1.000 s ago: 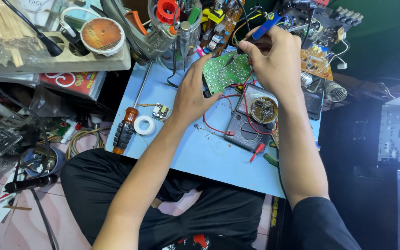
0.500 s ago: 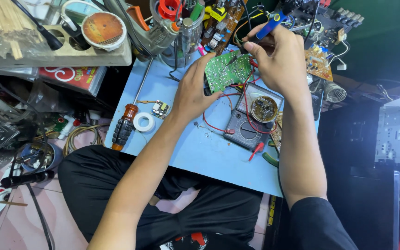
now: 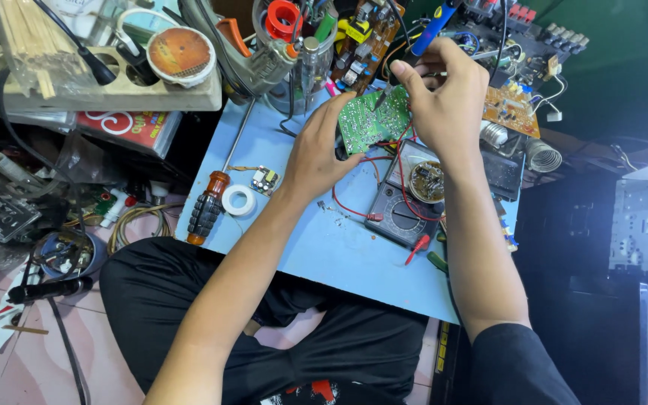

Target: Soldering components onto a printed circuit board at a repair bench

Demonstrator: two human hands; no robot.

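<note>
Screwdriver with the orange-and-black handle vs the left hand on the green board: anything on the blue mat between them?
Head view: a white tape roll and a small component board lie between the screwdriver and the left hand.

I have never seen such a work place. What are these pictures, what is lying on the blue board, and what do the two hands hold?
The view comes from a camera on the person's head, looking down at their own bare hands. The left hand holds a green circuit board tilted up. The right hand has a blue-handled soldering iron in its grip, tip at the board. On the blue board lie a screwdriver, a white tape roll and a dark meter with red wires.
</note>
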